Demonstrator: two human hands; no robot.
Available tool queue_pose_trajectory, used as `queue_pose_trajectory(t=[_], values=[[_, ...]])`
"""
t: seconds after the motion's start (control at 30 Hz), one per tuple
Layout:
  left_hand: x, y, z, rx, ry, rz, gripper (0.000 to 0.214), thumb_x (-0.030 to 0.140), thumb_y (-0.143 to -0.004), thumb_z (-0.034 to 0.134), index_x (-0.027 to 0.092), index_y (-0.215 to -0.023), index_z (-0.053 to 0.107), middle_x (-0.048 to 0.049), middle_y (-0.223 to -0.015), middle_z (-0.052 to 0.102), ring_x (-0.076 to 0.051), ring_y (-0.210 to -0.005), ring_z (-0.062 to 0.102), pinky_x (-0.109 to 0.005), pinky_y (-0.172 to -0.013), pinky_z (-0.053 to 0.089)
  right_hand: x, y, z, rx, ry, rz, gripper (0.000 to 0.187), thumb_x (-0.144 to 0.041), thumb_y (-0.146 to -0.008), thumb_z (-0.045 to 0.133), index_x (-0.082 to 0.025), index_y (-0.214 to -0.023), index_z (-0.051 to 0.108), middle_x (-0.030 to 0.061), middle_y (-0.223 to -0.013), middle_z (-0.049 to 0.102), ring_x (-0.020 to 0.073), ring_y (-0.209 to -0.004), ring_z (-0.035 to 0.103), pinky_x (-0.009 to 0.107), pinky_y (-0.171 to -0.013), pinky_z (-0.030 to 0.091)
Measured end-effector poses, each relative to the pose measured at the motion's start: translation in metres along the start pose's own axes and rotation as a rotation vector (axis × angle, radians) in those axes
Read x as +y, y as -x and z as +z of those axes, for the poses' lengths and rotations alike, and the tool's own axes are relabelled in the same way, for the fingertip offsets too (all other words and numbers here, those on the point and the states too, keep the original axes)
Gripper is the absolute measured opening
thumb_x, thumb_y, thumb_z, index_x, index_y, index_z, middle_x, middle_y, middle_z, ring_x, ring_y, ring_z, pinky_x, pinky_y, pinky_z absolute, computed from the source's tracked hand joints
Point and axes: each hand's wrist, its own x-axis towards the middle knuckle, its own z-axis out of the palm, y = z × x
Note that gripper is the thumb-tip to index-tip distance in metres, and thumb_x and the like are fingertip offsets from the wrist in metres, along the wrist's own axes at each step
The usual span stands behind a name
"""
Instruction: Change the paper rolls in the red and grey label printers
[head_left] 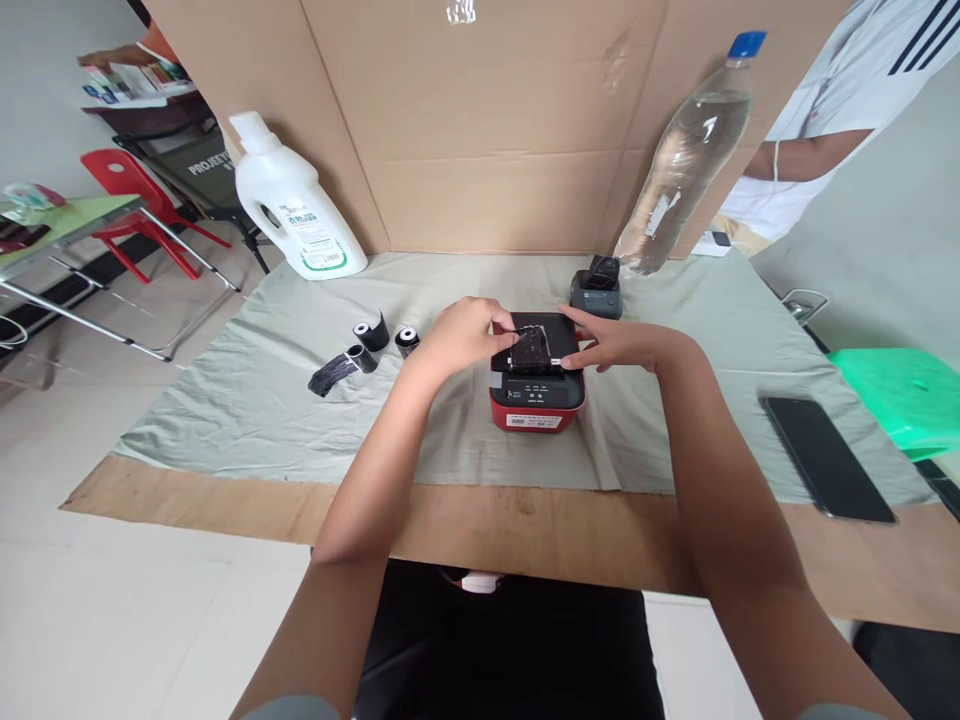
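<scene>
A small red and black label printer stands in front of me on the cloth. A glossy black strip lies over its top, coming up at the slot. My left hand is closed in a pinch on the strip's left edge, thumb and forefinger together. On the printer's right side rests my right hand, fingers apart, with one fingertip by the strip's lower right corner. Left of the printer are a black roll, another roll partly behind my left arm, and an unrolled one.
Behind the printer sits a smaller dark printer with black film on top. A white detergent jug and a water bottle lean against the cardboard panel. A phone lies right. A person stands behind at right.
</scene>
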Motion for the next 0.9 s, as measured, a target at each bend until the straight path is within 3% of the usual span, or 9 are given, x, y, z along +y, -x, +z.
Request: queue_pose_trajectory(t=[0.1, 0.23, 0.43, 0.53, 0.63, 0.73, 0.9], values=[[-0.014, 0.001, -0.007, -0.005, 0.052, -0.101, 0.019, 0.035, -0.091, 0.065, 0.021, -0.091, 0.078, -0.0048, -0.097, 0.076, -0.02, -0.086, 0.066, -0.032, -0.075, 0.046, 0.002, -0.001, -0.001, -0.022, -0.017, -0.008, 0.129, -0.058, -0.075, 0.085, -0.039, -0.171, 0.001, 0.0107, -0.169, 0.042, 0.0404, -0.15, 0.047, 0.057, -0.108, 0.058], [-0.025, 0.006, -0.018, -0.117, 0.129, -0.205, 0.032, 0.049, -0.089, 0.068, 0.021, -0.102, 0.076, -0.0065, -0.104, 0.076, -0.021, -0.092, 0.068, -0.032, -0.08, 0.05, 0.002, -0.001, -0.001, -0.026, -0.024, -0.015, 0.131, -0.055, -0.075, 0.086, -0.04, -0.171, -0.001, 0.0095, -0.169, 0.043, 0.0397, -0.149, 0.048, 0.056, -0.107, 0.059], [-0.016, 0.012, -0.021, -0.259, 0.312, 0.039, 0.026, 0.039, -0.082, 0.075, 0.019, -0.099, 0.076, -0.0018, -0.082, 0.069, -0.016, -0.078, 0.061, -0.028, -0.071, 0.048, 0.004, -0.003, 0.0, -0.011, -0.027, -0.036, 0.127, -0.054, -0.076, 0.084, -0.041, -0.171, 0.002, 0.0093, -0.166, 0.048, 0.0398, -0.145, 0.054, 0.055, -0.104, 0.061], [-0.005, 0.011, -0.011, -0.185, 0.318, 0.129, 0.016, 0.034, -0.084, 0.073, 0.019, -0.083, 0.073, 0.0, -0.074, 0.064, -0.013, -0.07, 0.055, -0.028, -0.067, 0.043, 0.005, -0.005, 0.001, -0.001, -0.045, -0.034, 0.123, -0.054, -0.079, 0.082, -0.04, -0.171, 0.003, 0.0084, -0.166, 0.047, 0.0403, -0.145, 0.054, 0.054, -0.102, 0.062], [0.001, 0.006, 0.001, -0.043, 0.266, 0.182, 0.02, 0.033, -0.089, 0.068, 0.019, -0.075, 0.069, 0.0004, -0.072, 0.061, -0.012, -0.066, 0.051, -0.029, -0.066, 0.04, 0.006, -0.006, 0.001, 0.014, -0.073, -0.035, 0.122, -0.052, -0.08, 0.08, -0.04, -0.171, 0.0, 0.0063, -0.168, 0.045, 0.0394, -0.144, 0.055, 0.053, -0.102, 0.063], [-0.001, 0.002, 0.007, 0.014, 0.231, 0.165, 0.024, 0.04, -0.094, 0.065, 0.02, -0.085, 0.073, -0.0021, -0.084, 0.066, -0.014, -0.074, 0.056, -0.029, -0.071, 0.043, 0.007, -0.005, 0.001, 0.021, -0.087, -0.054, 0.122, -0.052, -0.081, 0.079, -0.041, -0.171, -0.002, 0.0039, -0.169, 0.044, 0.0376, -0.143, 0.056, 0.052, -0.102, 0.063], [-0.019, 0.004, -0.004, -0.03, 0.237, -0.036, 0.038, 0.053, -0.097, 0.057, 0.02, -0.11, 0.072, -0.0074, -0.115, 0.071, -0.02, -0.102, 0.063, -0.033, -0.091, 0.05, 0.005, -0.003, 0.001, 0.022, -0.069, -0.056, 0.12, -0.054, -0.079, 0.081, -0.039, -0.172, 0.006, 0.0069, -0.17, 0.042, 0.0404, -0.145, 0.053, 0.054, -0.101, 0.064]])
